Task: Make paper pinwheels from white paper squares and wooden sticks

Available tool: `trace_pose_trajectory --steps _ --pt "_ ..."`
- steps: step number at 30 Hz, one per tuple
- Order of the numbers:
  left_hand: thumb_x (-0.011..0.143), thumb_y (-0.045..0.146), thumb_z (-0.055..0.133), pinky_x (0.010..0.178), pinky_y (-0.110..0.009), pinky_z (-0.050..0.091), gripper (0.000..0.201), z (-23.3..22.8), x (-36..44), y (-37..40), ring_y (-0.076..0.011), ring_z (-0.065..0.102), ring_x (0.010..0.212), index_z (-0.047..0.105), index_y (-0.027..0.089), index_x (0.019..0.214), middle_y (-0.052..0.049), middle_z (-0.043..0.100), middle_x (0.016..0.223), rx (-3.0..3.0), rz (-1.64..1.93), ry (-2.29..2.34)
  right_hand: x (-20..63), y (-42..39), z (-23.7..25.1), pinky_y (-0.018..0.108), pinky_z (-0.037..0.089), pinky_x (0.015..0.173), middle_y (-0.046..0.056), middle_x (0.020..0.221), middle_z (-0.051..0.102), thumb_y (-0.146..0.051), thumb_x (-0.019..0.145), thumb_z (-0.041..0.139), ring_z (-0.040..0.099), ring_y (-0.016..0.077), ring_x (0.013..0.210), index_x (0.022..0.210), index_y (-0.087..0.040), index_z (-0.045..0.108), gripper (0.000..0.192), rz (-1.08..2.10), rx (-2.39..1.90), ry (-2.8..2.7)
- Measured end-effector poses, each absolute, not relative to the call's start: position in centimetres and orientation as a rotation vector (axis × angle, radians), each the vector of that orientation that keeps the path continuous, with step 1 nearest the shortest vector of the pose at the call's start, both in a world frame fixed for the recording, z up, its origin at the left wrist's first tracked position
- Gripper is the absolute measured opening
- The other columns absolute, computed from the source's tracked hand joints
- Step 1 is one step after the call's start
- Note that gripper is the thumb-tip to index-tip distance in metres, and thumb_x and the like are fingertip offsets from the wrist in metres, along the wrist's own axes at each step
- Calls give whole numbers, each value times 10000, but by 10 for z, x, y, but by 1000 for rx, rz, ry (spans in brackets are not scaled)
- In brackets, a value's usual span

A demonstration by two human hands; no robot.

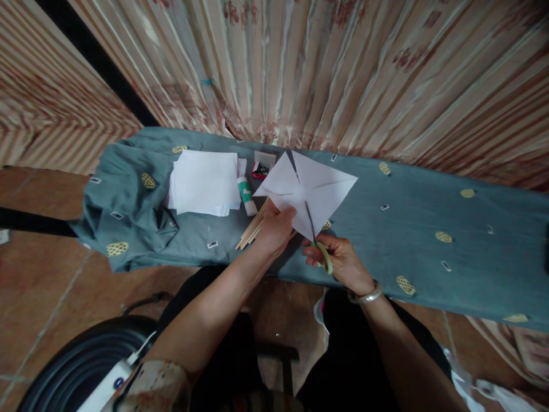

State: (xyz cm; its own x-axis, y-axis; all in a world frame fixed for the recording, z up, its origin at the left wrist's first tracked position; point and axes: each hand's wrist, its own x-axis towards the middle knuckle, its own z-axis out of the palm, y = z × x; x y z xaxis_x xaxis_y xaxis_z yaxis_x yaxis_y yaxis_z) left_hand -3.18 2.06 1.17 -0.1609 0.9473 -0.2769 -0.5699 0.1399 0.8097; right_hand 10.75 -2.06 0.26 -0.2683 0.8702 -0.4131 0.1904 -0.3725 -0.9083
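A square of white paper [328, 186] is held up over the table, turned corner-up, with slits running in from its corners. My left hand [278, 225] pinches it near its lower left edge, thumb on top. In my right hand [341, 257] is a pair of scissors [325, 256] with light green handles, fingers closed round the loops. The blades lie in the slit at the paper's lower corner, pointing toward its middle. Beneath my left hand several thin wooden sticks [252, 229] rest on the cloth, partly hidden by the hand and paper.
A stack of white paper [206, 183] lies at the left, beside a green and white glue stick [246, 196]. Behind it stands a small open red box [262, 166] with dark small pieces. A grey-green patterned cloth [420, 234] covers the narrow table; a pleated curtain [300, 74] hangs behind.
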Motion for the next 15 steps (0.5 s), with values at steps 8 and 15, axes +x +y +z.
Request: trace_pose_trajectory --steps 8,15 --pt "584 47 514 633 -250 466 239 12 -33 21 -157 650 666 576 165 782 41 635 614 496 1451 1018 107 -22 -1 230 381 439 -24 540 593 -587 621 769 481 102 462 741 -185 666 432 1648 -1445 -1375" --pt "593 55 525 684 -273 495 215 14 -33 20 -178 668 732 572 174 765 34 632 614 503 1426 1017 104 -22 -1 218 363 428 -31 512 575 -574 610 783 451 88 446 700 -184 656 421 1664 -1415 -1340"
